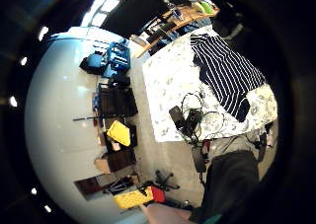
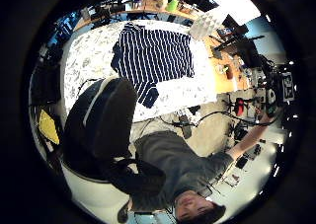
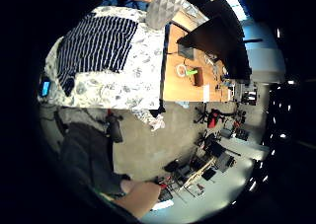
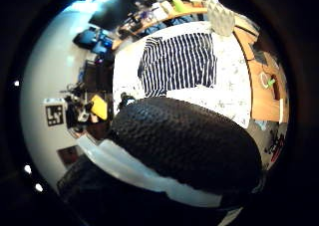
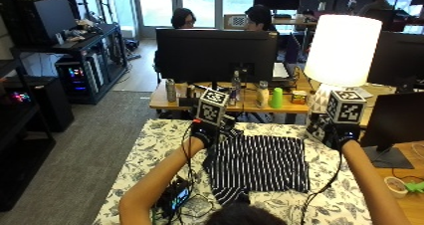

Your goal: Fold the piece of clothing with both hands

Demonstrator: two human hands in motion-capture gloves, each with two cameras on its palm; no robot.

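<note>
Both arms are stretched forward and raised above the tabletop (image 5: 152,150), which is covered with a flowered cloth. The left hand (image 5: 204,130) is held up over the far left corner of the striped shirt (image 5: 262,165); the right hand (image 5: 343,133) is up beyond the shirt's right side, near the white lamp (image 5: 341,51). I cannot tell how the fingers of either hand are set. The shirt lies spread flat on the cloth, one sleeve pointing toward the person, neither hand touching it.
</note>
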